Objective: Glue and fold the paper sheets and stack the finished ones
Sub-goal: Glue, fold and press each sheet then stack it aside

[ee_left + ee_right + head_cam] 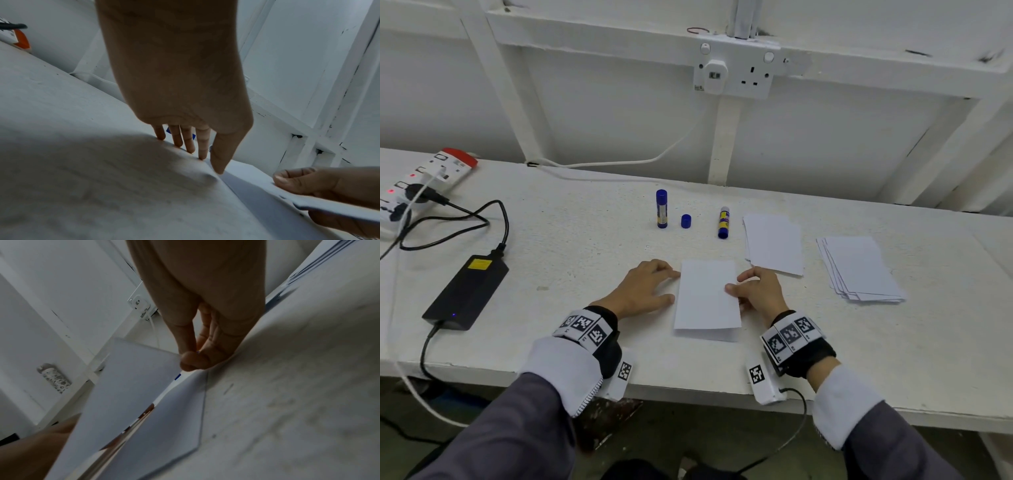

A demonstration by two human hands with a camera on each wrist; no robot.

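A white paper sheet (705,298) lies half folded in the middle of the table. My right hand (736,283) pinches the right edge of its raised upper flap (127,386) between thumb and forefinger (191,358), above the lower leaf (180,418). My left hand (654,287) lies flat with straight fingers (197,146) on the table, the tips at the sheet's left edge. Behind stand a capped blue glue stick (661,209), a loose blue cap (686,221) and an uncapped glue stick (724,222). Two piles of white sheets lie to the right, a neat one (774,243) and a fanned one (859,270).
A black power brick (465,291) with cables lies at the left, and a power strip (424,178) at the far left. A white wall with a socket (736,72) rises behind the table. The table's front edge (688,387) runs just under my wrists.
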